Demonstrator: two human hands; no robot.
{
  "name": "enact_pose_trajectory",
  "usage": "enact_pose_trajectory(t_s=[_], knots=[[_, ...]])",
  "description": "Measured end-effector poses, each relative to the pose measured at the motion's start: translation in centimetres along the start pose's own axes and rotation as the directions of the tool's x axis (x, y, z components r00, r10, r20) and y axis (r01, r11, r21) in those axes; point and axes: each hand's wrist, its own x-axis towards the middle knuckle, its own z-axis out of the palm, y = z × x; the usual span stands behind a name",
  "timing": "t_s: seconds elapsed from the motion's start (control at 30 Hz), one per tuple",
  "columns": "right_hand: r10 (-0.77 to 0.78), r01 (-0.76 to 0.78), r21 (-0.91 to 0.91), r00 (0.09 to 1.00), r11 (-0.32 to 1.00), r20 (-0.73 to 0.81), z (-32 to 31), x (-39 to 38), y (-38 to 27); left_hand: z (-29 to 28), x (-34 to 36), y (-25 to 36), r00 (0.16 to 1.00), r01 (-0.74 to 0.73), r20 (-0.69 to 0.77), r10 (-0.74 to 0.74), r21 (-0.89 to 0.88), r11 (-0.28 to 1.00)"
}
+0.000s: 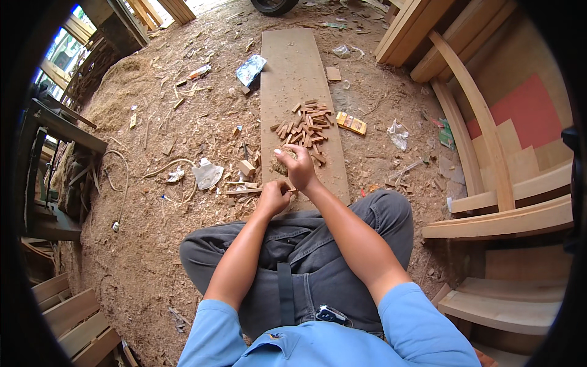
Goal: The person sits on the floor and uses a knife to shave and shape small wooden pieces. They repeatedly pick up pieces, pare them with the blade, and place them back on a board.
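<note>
I sit cross-legged at the near end of a long wooden board point(290, 67). A heap of small brown wooden sticks point(312, 124) lies on it, just beyond my hands. My right hand point(298, 168) is raised over the board, its fingers curled round a rough brownish clump point(281, 164) whose kind I cannot make out. Closer to my lap, my left hand point(274, 198) is closed low over the board's near left edge. A small wooden stick point(293, 191) shows at its fingertips, partly hidden by the fingers.
Sawdust and shavings cover the ground. A yellow packet point(351, 123) lies right of the board, a blue-white packet point(251, 70) at its left edge. Wood offcuts point(246, 169) lie near my left hand. Wooden frames point(498, 226) stand at the right, slats point(76, 312) at the lower left.
</note>
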Motion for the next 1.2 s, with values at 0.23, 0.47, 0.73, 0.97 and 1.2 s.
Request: enact_pose_trajectory(t_s=[0.23,0.47,0.73,0.97,1.2], knots=[[0.04,-0.046,-0.218,0.999,0.975,-0.032,0.1,-0.6,-0.2,0.2,0.3,-0.8,0.999,0.022,-0.023,-0.023,-0.032,0.999],[0.101,-0.11,-0.152,0.993,0.982,-0.065,-1.4,0.5,-0.6,-0.4,1.7,-2.3,0.973,0.214,0.01,-0.23,-0.415,0.885],[0.084,-0.114,-0.166,0.981,0.979,-0.177,-1.6,0.7,-0.8,-1.6,1.5,-0.9,0.963,0.222,0.011,-0.269,-0.598,0.77],[0.071,-0.102,-0.152,0.978,0.983,-0.197,-1.6,0.5,-1.4,-1.8,1.3,0.0,0.953,0.254,0.046,-0.301,-0.664,0.703],[0.067,-0.093,-0.141,0.981,0.986,-0.179,-1.9,0.4,-2.3,-1.7,1.5,-0.4,0.947,0.271,0.026,-0.32,-0.598,0.754]])
